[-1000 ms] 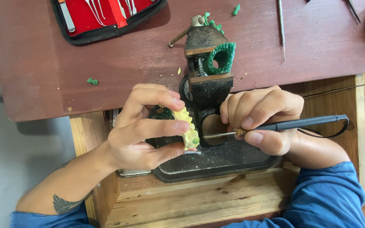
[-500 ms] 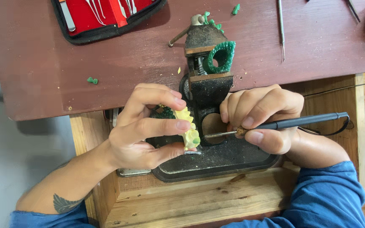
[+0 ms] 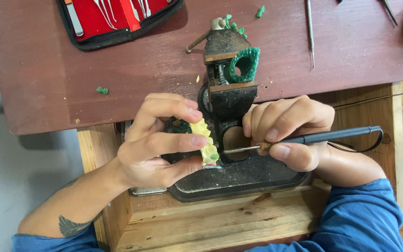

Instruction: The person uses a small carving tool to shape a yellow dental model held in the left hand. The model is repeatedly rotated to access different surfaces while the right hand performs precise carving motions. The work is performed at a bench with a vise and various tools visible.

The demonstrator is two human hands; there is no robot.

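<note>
Left hand (image 3: 157, 142) pinches a pale yellow dental cast (image 3: 206, 142) between thumb and fingertips, closed tight on it, held just over the front of a black metal stand (image 3: 238, 179). Right hand (image 3: 287, 130) closed on a black pen-type tool (image 3: 325, 136), pen grip; its thin metal tip points left at the cast, tip right at the green-smeared spot, contact too small to confirm.

Hidden: most of the cast sits behind the left fingers, only its toothed edge shows. A dark green lump behind the left index finger is hard to make out. Tool cord runs off behind the right wrist. Red instrument case (image 3: 113, 16) cut off at the top edge, only lower ends of its metal tools seen. A dark object at the top right corner is cropped, can't identify it.

Surface: worn reddish-brown bench top (image 3: 47, 70), light wooden ledge (image 3: 210, 224) below it under the stand. Green wax ring (image 3: 244, 63) sits on the stand's upper block. Green wax scraps (image 3: 101, 90) scattered on the bench. Slim metal probe (image 3: 310, 28) lies alone near the top right. Grey floor at left. Blue sleeves on both arms.

Versus the earlier frames: both hands, cast and tool are in practically the same position, no visible shift.
</note>
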